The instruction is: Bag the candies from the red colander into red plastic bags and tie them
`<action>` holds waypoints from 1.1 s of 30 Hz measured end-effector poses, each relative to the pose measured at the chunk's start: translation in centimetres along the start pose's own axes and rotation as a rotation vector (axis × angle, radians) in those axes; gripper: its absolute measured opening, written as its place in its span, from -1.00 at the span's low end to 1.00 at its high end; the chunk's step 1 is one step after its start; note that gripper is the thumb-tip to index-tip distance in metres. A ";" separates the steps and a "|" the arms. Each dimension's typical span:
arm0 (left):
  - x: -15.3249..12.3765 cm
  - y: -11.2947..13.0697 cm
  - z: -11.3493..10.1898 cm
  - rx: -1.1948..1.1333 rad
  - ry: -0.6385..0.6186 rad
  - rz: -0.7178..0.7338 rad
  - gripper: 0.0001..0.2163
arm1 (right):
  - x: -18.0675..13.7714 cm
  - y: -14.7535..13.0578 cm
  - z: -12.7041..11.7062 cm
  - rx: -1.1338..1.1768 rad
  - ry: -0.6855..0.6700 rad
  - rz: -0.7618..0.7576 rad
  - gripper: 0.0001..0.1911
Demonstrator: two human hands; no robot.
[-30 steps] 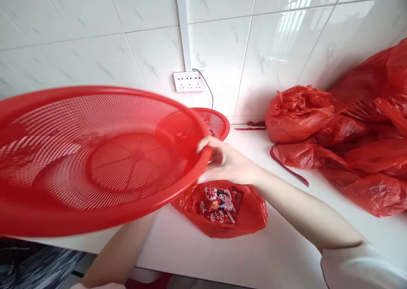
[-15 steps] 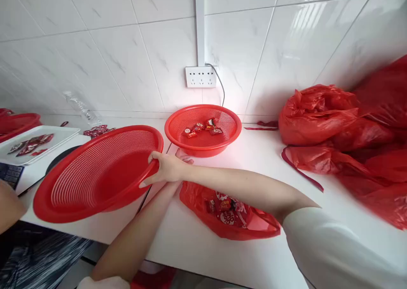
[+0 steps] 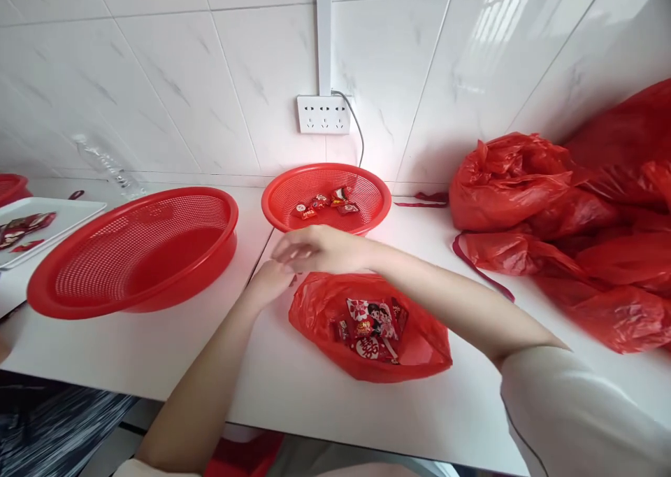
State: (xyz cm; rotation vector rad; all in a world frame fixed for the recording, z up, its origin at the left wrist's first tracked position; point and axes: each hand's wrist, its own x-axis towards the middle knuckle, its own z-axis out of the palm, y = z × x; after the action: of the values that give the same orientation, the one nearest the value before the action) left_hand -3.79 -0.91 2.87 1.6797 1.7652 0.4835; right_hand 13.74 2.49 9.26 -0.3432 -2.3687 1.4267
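My right hand [image 3: 328, 248] is above my left, in front of the round red basket [image 3: 267, 201] holding several wrapped sweets [image 3: 328, 203]. Its fingers are loosely bent and apart, with nothing seen in them. My left hand [image 3: 270, 281] is just below, close to or touching the right fingertips; its own fingers are partly covered and blurred. A small dark red bit shows beside them. Under my right forearm lies an opened red plastic bag [image 3: 325, 351] with several red sweet packets [image 3: 372, 326] inside. The large red basket [image 3: 131, 305] rests on the table to the left.
Red plastic bags [image 3: 514, 183] are heaped at the right, with a dark red ribbon [image 3: 482, 271] beside them. A white tray [image 3: 78, 215] with packets is at the far left, near a clear plastic bottle [image 3: 112, 169]. A socket panel [image 3: 323, 115] is on the tiled wall.
My right hand has let go of the large basket's rim and moved right, over my left hand. That basket now sits lower and further left. The packets in the bag are more exposed.
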 end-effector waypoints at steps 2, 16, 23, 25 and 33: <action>-1.4 -0.6 -0.5 0.065 -0.083 0.002 -0.63 | -5.3 -1.7 -1.5 -0.155 0.011 0.007 -0.76; -4.9 2.4 -3.3 -0.052 -0.066 0.227 -0.72 | -21.1 -0.6 2.7 -0.480 0.119 0.421 -0.59; -5.1 6.1 -4.5 -0.551 0.122 0.347 -0.73 | -22.1 -3.2 -0.9 -0.295 0.629 0.250 -0.61; -4.9 7.9 -5.0 -0.660 0.151 0.436 -0.79 | -22.0 -4.4 -2.1 -0.257 0.795 0.149 -0.60; -4.1 14.2 -5.2 -0.782 0.106 0.779 -0.63 | -17.1 -7.9 -4.2 -0.298 1.201 -0.323 -0.75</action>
State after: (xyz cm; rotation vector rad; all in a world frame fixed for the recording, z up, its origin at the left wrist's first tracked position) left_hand 3.19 -2.46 16.82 1.6706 0.7126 1.4050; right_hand 30.84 -4.30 15.14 -0.6270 -1.4894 0.4362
